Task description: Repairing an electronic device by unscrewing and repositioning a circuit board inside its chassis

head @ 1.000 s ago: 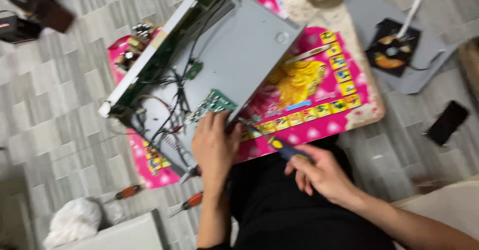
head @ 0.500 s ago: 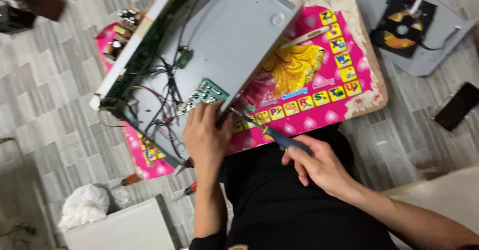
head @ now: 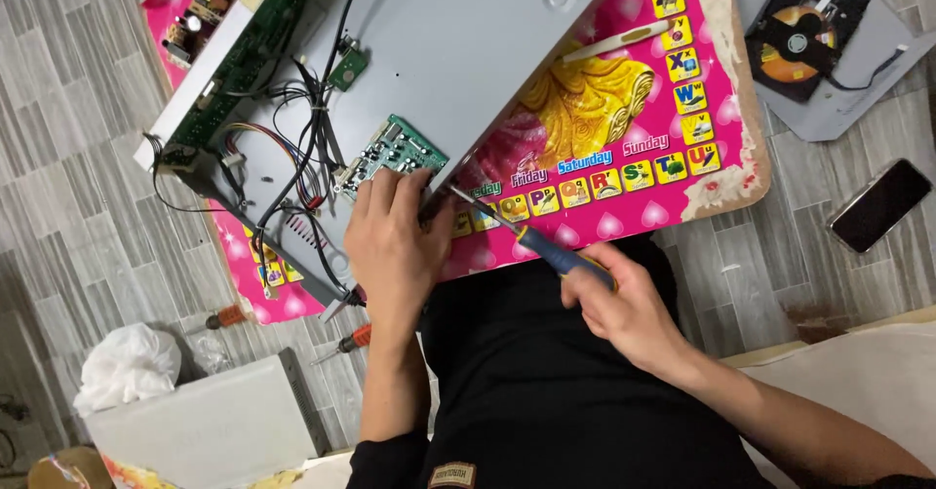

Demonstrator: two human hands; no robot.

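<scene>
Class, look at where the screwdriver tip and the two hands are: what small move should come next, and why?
Probably turn the screwdriver. Its tip sits at the edge of the green circuit board, the left hand presses on that board to steady it, and the right hand grips the blue handle.

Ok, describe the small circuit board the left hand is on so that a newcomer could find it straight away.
Start at the big open grey metal chassis lying on the pink mat. At its near edge, under the fingertips of the left hand, sits a small green circuit board. Unlike the long green board along the far side, it is short, and the screwdriver tip points at it.
</scene>
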